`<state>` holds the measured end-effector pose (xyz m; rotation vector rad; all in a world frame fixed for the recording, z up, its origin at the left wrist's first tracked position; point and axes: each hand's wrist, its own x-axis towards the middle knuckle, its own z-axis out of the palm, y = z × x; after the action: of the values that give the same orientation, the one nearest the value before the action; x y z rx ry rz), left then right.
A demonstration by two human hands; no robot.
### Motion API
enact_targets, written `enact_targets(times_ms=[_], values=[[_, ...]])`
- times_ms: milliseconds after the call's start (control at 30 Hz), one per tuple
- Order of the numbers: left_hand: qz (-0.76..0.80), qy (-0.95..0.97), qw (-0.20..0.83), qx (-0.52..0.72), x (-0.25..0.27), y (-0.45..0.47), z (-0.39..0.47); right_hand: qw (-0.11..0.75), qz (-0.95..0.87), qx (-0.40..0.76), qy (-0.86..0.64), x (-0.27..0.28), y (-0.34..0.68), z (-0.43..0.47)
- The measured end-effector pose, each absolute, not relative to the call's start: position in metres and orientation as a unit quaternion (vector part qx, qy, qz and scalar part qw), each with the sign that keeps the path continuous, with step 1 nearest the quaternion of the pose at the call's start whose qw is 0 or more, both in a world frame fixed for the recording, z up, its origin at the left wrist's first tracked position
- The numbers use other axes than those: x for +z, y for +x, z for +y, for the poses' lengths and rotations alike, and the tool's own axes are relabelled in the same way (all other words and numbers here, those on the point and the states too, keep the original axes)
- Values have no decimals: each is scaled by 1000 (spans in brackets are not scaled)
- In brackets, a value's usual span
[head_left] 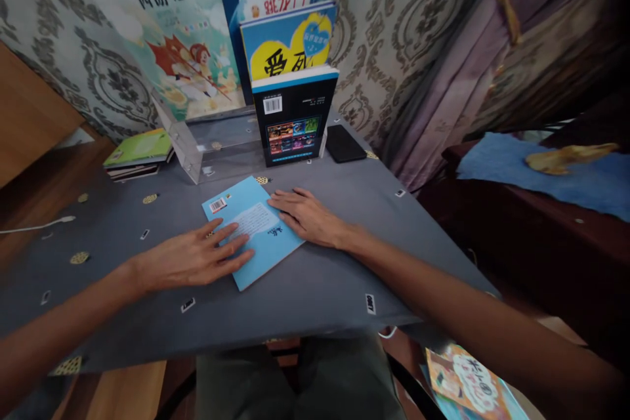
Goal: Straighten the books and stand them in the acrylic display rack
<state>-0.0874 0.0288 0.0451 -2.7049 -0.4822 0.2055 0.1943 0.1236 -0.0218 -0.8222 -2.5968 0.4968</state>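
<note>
A light blue book point(275, 249) lies closed on the grey tablecloth point(335, 295), its barcode side facing up and its edges at a slant to the table. My left hand point(197, 256) rests on the book's left part with the fingers spread. From the right, my right hand point(308, 215) lies flat over the book's right edge, fingers stretched out. Neither hand grips anything. Behind the book is a clear acrylic book stand point(184, 144), and a black book point(295, 118) stands upright in its right section.
Upright picture books point(182, 33) lean at the wall, one with a yellow heart point(280, 46). Stacked books point(140, 151) lie at the left, near a white cable point(39, 226). A dark flat device point(346, 144) is right of the stand. More books point(472, 384) are low at the right.
</note>
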Motion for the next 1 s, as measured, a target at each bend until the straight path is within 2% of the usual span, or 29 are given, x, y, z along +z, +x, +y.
enact_targets(times_ms=[133, 233, 333, 467, 600, 700, 833, 1000], values=[[-225, -953, 200, 19, 27, -98, 31, 186, -920, 179, -295, -23, 194, 123], [-281, -942, 162, -89, 13, -99, 37, 199, -910, 213, -296, -22, 195, 127], [-328, -916, 82, -214, 9, -87, 42, 220, -883, 297, -288, -16, 200, 134], [-445, -841, -49, -304, 21, -63, 45, 258, -799, 445, -311, -5, 206, 141], [-533, -719, -96, -436, 36, -47, 52, 288, -737, 533, -299, 3, 205, 141], [-542, -634, -130, -536, 43, -40, 63, 330, -680, 608, -242, 6, 203, 138], [-492, -548, -240, -632, 49, -28, 75, 391, -656, 609, -212, 5, 202, 134], [-442, -428, -373, -694, 45, -14, 84, 361, -604, 671, -232, 2, 204, 131]])
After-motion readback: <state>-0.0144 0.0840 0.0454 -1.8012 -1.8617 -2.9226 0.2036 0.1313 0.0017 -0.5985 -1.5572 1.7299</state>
